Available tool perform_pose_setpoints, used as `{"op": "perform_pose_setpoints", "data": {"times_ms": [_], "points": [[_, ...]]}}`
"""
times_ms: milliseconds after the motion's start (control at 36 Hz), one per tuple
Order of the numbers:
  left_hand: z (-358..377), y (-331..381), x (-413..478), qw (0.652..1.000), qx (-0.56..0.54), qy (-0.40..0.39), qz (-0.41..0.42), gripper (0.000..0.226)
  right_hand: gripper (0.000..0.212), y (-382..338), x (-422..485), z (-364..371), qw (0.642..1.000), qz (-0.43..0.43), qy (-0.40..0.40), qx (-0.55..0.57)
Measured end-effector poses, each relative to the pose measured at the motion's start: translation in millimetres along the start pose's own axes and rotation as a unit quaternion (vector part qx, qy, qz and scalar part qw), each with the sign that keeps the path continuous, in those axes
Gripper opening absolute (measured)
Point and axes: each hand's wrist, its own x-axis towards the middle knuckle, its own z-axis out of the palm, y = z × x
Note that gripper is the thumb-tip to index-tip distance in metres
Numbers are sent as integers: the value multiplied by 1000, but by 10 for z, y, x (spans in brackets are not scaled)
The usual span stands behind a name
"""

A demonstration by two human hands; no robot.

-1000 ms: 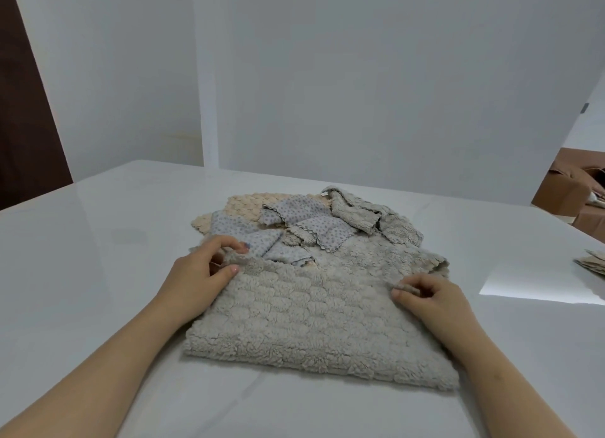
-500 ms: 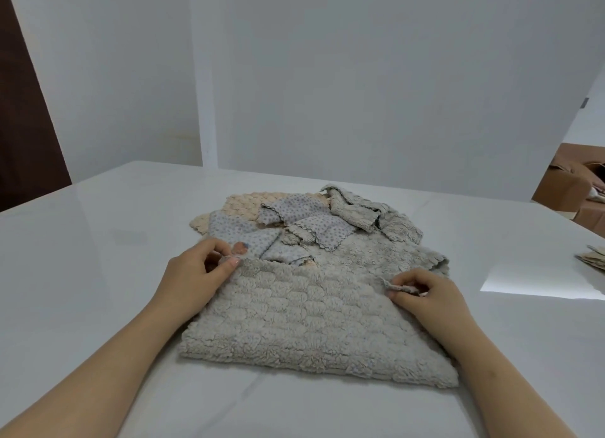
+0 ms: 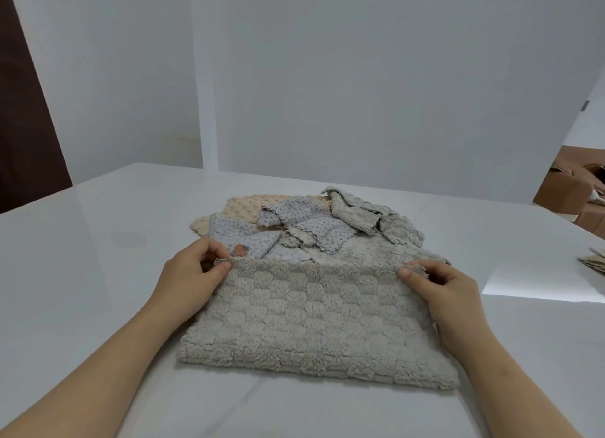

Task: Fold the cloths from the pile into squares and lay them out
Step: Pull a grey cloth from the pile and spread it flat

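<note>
Left hand: The left hand [image 3: 193, 273] is at the far left corner of the big grey cloth [image 3: 311, 323].
Left fingers: The thumb and first finger [image 3: 222, 269] are closed tight on that corner in a pinch. The other fingers are curled in.
Right hand: The right hand [image 3: 438, 290] is at the far right corner of the same cloth.
Right fingers: The thumb [image 3: 406, 273] and the fingers next to it pinch that corner. A little tuft of cloth sticks up from the pinch.
Grey cloth: It is fluffy and bumpy. It lies flat on the table [image 3: 98, 241] and runs from one pinch to the other. Its near edge is closer to the person than the fingers are.
Pile: The pile [image 3: 294, 228] sits just past the fingers and touches the grey cloth's far edge. In it are a peach cloth [image 3: 242, 205], blue dotted cloths [image 3: 294, 211] and a crumpled grey one [image 3: 360, 214].
More grey fluff: Some shows just past the right fingers. I cannot tell if it is the same cloth.
Pale cloths: A small stack [image 3: 592, 264] lies well to the right of the right fingers, cut off by the picture edge.
Table: It is white and shiny.
Box: A brown box [image 3: 569, 182] is past the table, far off to the right.
</note>
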Motion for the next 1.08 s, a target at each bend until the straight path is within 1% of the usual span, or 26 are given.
{"op": "perform_pose_setpoints", "data": {"times_ms": [28,139,194,278,361,417,528,583,639,694,750,806,861,944,1083], "points": [[2,-2,5,1000,-5,0,-4,23,7,2,6,5,1000,2,7,0],[2,-5,32,1000,-20,5,-16,23,12,20,35,22,999,4,23,-23],[13,-6,37,1000,-19,7,-20,21,13,62,64,21,995,-13,26,-95],[53,-6,28,1000,20,7,-20,18,7,106,98,45,976,-42,24,-214],[91,13,16,999,48,0,-7,12,18,131,105,73,961,-48,23,-272],[95,35,-3,999,45,-10,3,17,25,119,83,83,959,-45,20,-280],[51,71,-60,1000,12,-9,4,27,31,73,-15,53,960,-3,11,-279],[8,117,-124,999,18,0,32,30,34,60,-88,4,961,23,8,-274],[-23,223,-235,995,50,-7,88,27,36,31,-172,-57,960,41,8,-276],[-2,380,-369,981,95,-48,159,21,36,5,-263,-108,957,44,0,-287],[94,550,-504,962,142,-119,201,31,39,-29,-357,-138,945,47,-24,-323],[246,647,-613,938,214,-202,185,38,46,-69,-444,-147,931,58,-50,-356],[395,663,-693,912,286,-263,132,47,52,-103,-531,-147,927,71,-69,-362],[506,634,-773,885,359,-282,92,58,58,-134,-649,-142,919,84,-81,-376],[529,671,-852,870,402,-279,62,68,61,-209,-768,-113,889,95,-59,-443]]}}
